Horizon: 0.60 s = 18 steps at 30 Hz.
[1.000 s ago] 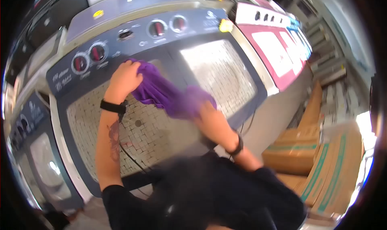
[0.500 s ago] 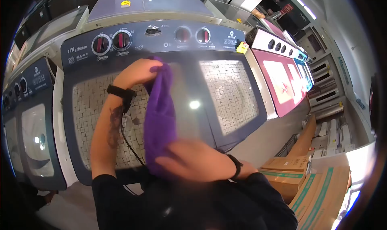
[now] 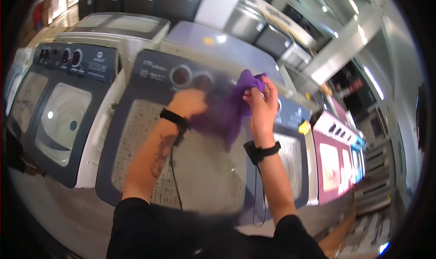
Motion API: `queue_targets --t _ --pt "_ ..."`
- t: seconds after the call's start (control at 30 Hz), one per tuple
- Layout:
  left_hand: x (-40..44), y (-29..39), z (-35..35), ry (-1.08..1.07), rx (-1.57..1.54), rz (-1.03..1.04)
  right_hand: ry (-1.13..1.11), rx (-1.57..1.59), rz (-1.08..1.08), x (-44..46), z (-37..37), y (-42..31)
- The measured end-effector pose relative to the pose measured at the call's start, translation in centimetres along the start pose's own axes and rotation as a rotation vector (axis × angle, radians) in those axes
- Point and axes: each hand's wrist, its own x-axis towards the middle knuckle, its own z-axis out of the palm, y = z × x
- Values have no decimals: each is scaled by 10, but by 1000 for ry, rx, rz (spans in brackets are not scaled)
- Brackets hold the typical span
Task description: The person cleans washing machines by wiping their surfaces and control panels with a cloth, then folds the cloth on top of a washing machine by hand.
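Note:
A purple cloth (image 3: 234, 111) is stretched and bunched between my hands above a dark twin-tub washing machine (image 3: 113, 156). My right hand (image 3: 262, 105) is raised, its fingers pinching the cloth's upper right end. Motion smears my left hand (image 3: 190, 104), which is closed at the cloth's left end, near the control knobs (image 3: 181, 76). Part of the cloth hangs down over the translucent, tile-patterned lid (image 3: 204, 181). Black bands with thin cables circle both wrists.
Another dark twin-tub washer (image 3: 43, 109) stands on the left. On the right is a red-and-white washer (image 3: 323, 166), with a yellow tag (image 3: 304, 127) beside it. Behind stands a machine with a pale purple lid (image 3: 222, 45). Steel appliances (image 3: 245, 20) line the back.
My right hand has risen from the cloth's lower end to its upper right. The cloth, upright before, now spans sideways between both hands. The view has turned left.

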Motion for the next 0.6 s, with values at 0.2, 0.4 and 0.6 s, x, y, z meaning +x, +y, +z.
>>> queue_targets --t 0.2,0.4,0.6 --pt "0 -23 -24 -124 -28 96 20 -215 -350 63 37 74" --pt "-14 -96 -58 -25 -217 202 10 -262 -266 53 67 150" --pt "7 -80 -28 417 -232 -41 68 52 -58 38 67 117"
